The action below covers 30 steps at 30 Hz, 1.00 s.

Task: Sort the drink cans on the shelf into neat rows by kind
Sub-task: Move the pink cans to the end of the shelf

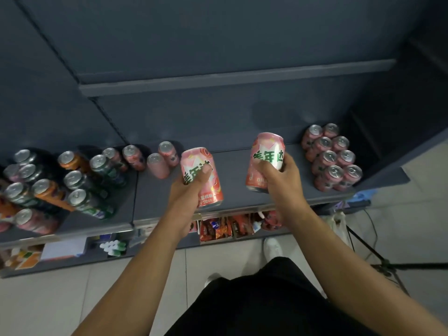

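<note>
1. Both full: left hand (191, 190) fingers curled round a pink can (201, 158); right hand (278, 175) fingers curled round second pink can (266, 146), both above shelf (237, 170).
2. Mid-carry. Next, likely: stand both beside pink rows (332, 157), right of right fingers.

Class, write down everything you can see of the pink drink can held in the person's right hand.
The pink metal drink can is cylindrical, with green characters outlined in white. It is held over the dark grey shelf, slightly tilted, its top away from the camera. The right hand grips its lower half; nothing else touches it.
</note>
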### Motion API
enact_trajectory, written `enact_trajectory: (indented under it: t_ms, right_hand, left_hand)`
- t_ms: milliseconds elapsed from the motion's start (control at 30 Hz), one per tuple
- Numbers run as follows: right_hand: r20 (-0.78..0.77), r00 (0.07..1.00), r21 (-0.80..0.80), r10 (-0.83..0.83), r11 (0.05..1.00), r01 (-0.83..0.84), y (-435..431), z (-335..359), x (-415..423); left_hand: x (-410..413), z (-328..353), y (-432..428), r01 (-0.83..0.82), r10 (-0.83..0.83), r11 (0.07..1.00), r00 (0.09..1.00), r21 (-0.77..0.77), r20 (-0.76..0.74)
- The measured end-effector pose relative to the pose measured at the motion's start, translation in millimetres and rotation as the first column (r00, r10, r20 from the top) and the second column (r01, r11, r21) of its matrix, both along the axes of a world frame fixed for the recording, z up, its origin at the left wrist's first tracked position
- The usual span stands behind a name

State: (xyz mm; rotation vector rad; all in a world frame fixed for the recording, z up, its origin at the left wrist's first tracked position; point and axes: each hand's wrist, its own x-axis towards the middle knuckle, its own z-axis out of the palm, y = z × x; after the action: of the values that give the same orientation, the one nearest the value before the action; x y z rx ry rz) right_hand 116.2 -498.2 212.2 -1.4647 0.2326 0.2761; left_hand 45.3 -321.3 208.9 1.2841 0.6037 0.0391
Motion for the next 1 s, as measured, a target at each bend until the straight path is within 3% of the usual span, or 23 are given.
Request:
enact_trajectory:
  t_ms: [233,700,1000]
  right_hand:
    - [-0.009,1.000,0.029,0.002,1.000,-0.002,-56,-12,59]
    - [-0.083,0.984,-0.071,0.159,0.984,-0.165,-133,-58,186]
    - [-0.104,0.991,-0.196,0.087,0.975,-0.106,-129,-109,226]
  left_hand:
    - [62,-12,-57,0.086,-0.086,0.993,0.996,0.078,0.001]
    - [177,-56,-155,-0.166,0.184,0.971,0.978,0.172,-0.100]
    - [231,-104,-147,-0.062,0.092,0.979,0.985,0.195,-0.147]
